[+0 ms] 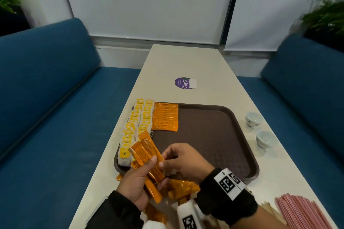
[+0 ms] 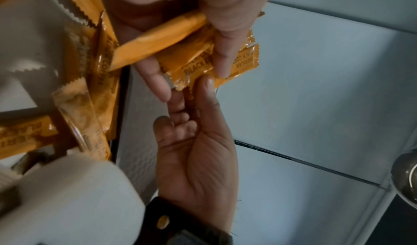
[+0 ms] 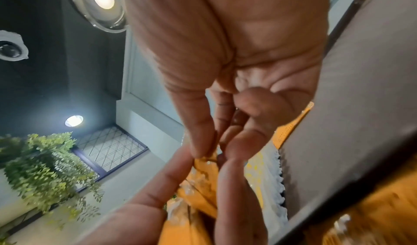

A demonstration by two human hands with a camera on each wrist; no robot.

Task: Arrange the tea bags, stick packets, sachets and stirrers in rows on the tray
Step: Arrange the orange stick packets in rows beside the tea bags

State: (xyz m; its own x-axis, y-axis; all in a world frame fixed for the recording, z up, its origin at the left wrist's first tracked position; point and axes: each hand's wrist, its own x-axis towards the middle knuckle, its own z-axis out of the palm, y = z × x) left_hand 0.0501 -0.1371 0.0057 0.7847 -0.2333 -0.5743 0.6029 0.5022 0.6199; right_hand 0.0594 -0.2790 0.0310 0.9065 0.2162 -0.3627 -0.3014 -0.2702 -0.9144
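My left hand (image 1: 149,172) grips a fanned bunch of orange stick packets (image 1: 147,147) over the near left corner of the brown tray (image 1: 214,135). My right hand (image 1: 163,158) pinches the end of one packet in that bunch between thumb and fingers. In the left wrist view, the left hand (image 2: 225,34) clamps the packets (image 2: 194,59) while the right hand's thumb (image 2: 207,83) touches their end. Two rows of yellow-and-white tea bags (image 1: 134,128) run along the tray's left side. Beside them lies a row of stick packets (image 1: 164,117). More loose packets (image 1: 183,188) lie on the table under my hands.
Pink stirrers (image 1: 301,210) lie in a heap at the table's near right corner. Two small white cups (image 1: 252,119) (image 1: 265,138) stand right of the tray. A purple sticker (image 1: 184,83) is on the table behind the tray. Blue sofas flank the table.
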